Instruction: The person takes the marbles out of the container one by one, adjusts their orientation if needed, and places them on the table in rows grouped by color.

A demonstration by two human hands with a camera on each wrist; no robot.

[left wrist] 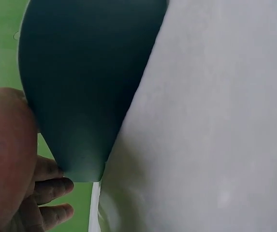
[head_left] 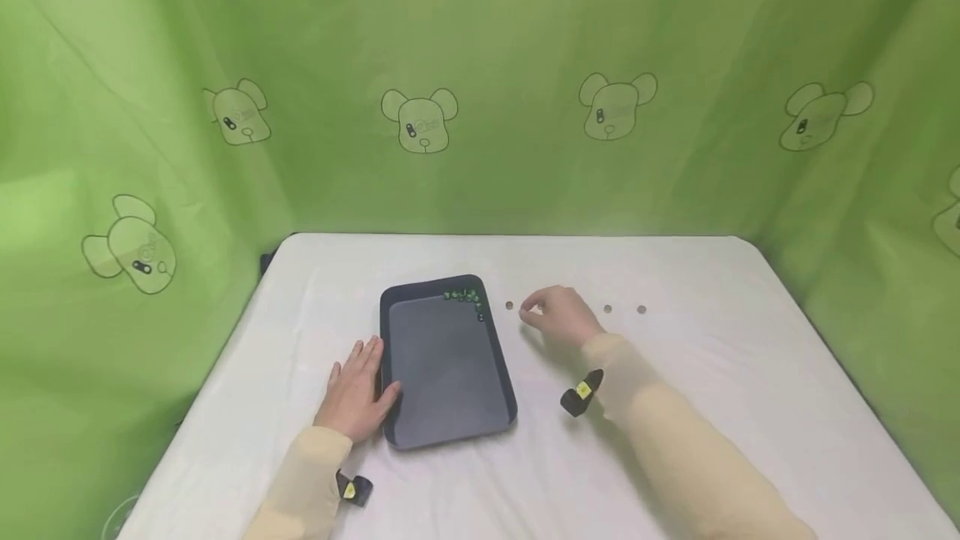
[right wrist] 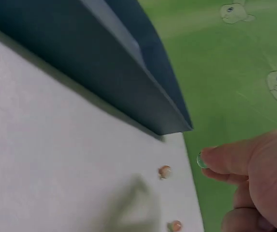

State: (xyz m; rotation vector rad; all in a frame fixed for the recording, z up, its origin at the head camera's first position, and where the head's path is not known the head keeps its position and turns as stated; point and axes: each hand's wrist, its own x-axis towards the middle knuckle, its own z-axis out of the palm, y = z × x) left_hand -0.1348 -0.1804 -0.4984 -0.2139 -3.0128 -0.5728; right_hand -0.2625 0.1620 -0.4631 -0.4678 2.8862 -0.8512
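My left hand [head_left: 356, 394] rests at the left side of a dark grey rectangular tray [head_left: 446, 373], its thumb over the rim and its other fingers stretched along the edge. In the left wrist view, the fingertips [left wrist: 56, 188] show beside the tray's outer wall [left wrist: 90, 87]. Right of the tray, my right hand [head_left: 562, 315] pinches a clear green glass marble [right wrist: 201, 160] between thumb and forefinger, raised above the table. Several green marbles [head_left: 465, 297] lie in the tray's far right corner. Close to the pinching fingers, a small orange-tinted marble [right wrist: 165, 171] lies on the cloth.
Further right on the white-covered table [head_left: 712, 407] lie two small marbles, one nearer [head_left: 607, 308] and one farther out [head_left: 641, 309]. Another orange-tinted marble [right wrist: 176, 225] shows low in the right wrist view. A green curtain [head_left: 510, 182] with bear-head drawings surrounds the table.
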